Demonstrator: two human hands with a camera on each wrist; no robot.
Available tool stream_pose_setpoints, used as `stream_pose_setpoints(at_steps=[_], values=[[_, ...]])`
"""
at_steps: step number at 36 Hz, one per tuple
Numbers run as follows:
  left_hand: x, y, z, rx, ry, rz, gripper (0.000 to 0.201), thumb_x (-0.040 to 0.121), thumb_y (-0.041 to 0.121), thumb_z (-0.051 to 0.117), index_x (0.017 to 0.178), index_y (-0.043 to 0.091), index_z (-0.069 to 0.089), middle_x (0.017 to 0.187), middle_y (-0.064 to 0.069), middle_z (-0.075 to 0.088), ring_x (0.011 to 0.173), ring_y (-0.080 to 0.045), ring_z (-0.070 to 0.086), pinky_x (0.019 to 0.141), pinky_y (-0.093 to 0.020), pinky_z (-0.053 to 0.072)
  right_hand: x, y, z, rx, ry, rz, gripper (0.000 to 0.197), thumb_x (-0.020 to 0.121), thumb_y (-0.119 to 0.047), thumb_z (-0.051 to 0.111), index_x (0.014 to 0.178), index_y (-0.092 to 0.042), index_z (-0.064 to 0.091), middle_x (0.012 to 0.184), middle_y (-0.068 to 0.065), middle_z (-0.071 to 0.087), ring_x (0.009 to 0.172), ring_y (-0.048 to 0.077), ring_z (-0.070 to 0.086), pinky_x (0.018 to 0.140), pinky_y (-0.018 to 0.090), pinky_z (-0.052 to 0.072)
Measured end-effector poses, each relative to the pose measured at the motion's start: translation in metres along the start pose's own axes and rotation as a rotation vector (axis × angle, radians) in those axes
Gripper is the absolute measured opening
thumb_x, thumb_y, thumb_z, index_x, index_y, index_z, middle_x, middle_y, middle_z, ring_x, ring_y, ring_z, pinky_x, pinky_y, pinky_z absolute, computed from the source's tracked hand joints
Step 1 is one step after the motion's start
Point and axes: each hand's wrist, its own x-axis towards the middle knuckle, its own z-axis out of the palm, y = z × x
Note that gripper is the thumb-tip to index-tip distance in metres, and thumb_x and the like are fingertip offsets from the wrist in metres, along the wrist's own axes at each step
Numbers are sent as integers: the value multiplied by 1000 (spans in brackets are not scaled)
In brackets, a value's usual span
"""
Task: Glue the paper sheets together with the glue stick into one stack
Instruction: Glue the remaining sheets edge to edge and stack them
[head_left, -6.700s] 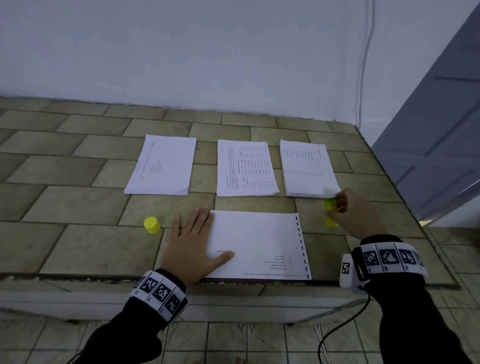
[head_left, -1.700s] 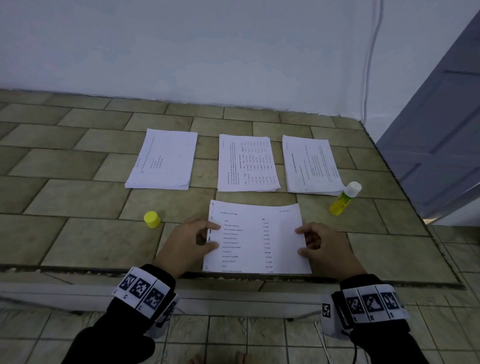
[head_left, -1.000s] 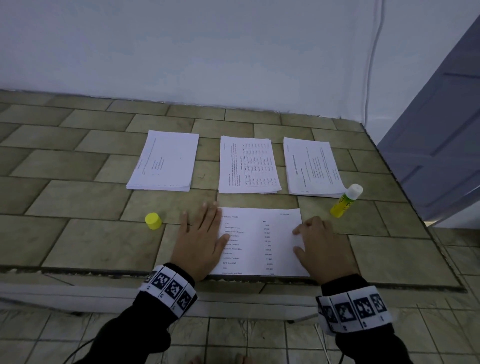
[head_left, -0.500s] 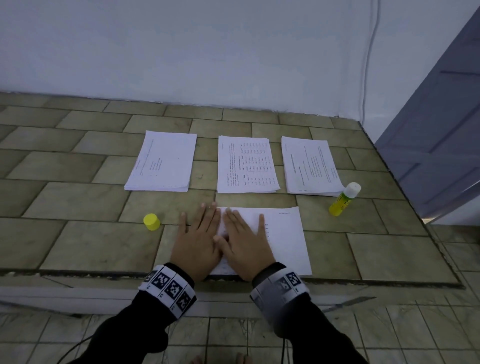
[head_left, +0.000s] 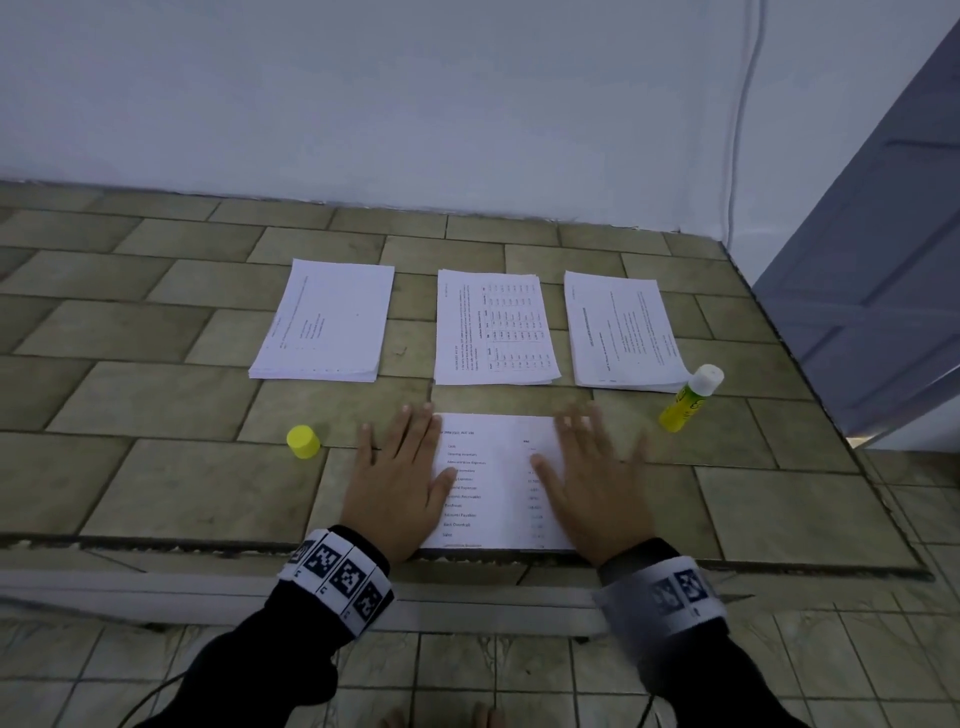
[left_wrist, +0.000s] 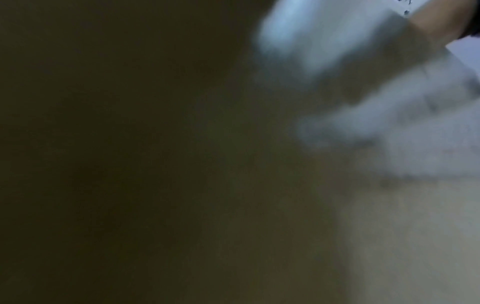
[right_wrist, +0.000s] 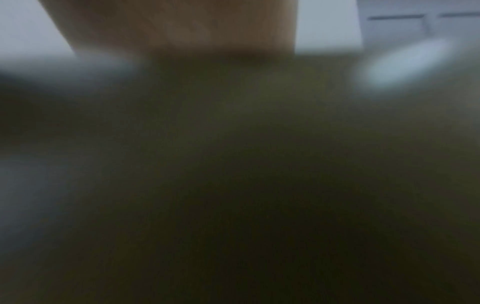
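While both wrist views are dark and too blurred to read, I work from the head view alone. My left hand (head_left: 397, 483) lies flat with fingers straight and spread on the left edge of the printed white paper sheet (head_left: 496, 480) at lower centre of the frame, its thumb on the paper. My right hand (head_left: 597, 488) lies flat and spread on the sheet's right edge, blurred at the fingertips. That sheet sits at the front edge of the olive tiled counter (head_left: 156, 483). Above it in the frame, three white paper piles lie side by side and apart: the left pile (head_left: 324, 322), the middle pile (head_left: 493, 327) and the right pile (head_left: 623, 332). The yellow glue stick with its white tip (head_left: 688, 397) lies tilted at centre right, touching the right pile's near corner. The small yellow cap (head_left: 303, 441) stands left of my left hand, near it.
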Motion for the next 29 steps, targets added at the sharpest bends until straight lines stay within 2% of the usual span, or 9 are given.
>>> stream_pose_setpoints(at_steps=[4,8,12,16,19,21,23,25,29], values=[[0,-1,0,21,-24,7,66,98,47,23,144,5,45,152,-10,41,141,-29,38,106,-64,33,0,-51,13,94,-33,-280,89,83,-65,-15,154,-16,5,162,0,-3,147,15,-12,114,59,-14],[-1,-4,1,45,-47,53,65,101,42,14,142,4,48,151,-13,42,138,-32,41,102,-66,37,6,-69,29,150,-70,-416,98,79,-68,-20,154,-13,12,162,0,3,148,13,-6,115,55,-13],[0,-2,0,29,-29,28,69,102,47,11,142,4,48,149,-11,45,138,-30,42,103,-65,36,9,-49,33,111,-58,-357,83,91,-63,-9,152,-15,23,160,1,17,148,18,14,117,58,10],[0,-3,1,24,-25,17,66,98,46,23,145,5,43,153,-10,40,141,-29,38,107,-64,32,13,-9,29,77,-16,-186,91,83,-65,-23,154,-18,8,161,-3,5,149,14,4,117,51,-3],[0,-3,1,20,-15,11,66,98,46,22,145,5,42,153,-9,39,141,-29,37,107,-64,32,12,26,24,46,-33,-34,88,79,-61,-18,154,-20,2,162,-7,-4,148,8,-4,118,51,-3],[0,-2,0,24,-6,10,65,98,46,25,144,5,45,152,-10,41,139,-29,40,106,-64,34,10,41,23,32,-26,58,87,81,-58,-15,154,-18,9,162,-5,3,149,9,-1,116,55,-1],[0,-2,1,31,0,11,65,97,45,26,143,4,46,151,-10,43,139,-30,41,105,-64,35,8,42,21,6,-22,122,85,88,-57,-9,151,-11,25,159,3,22,148,18,18,113,64,5],[0,-1,1,32,0,10,65,97,46,26,143,4,46,151,-11,42,139,-30,40,105,-64,34,7,33,22,4,36,133,80,93,-54,0,147,-5,35,154,10,33,143,25,31,109,68,9],[0,0,0,40,5,10,65,96,45,27,142,4,47,150,-11,43,138,-30,41,104,-64,34,2,-16,17,47,53,-66,79,96,-55,-6,150,-7,26,157,8,24,145,23,25,111,63,10]])
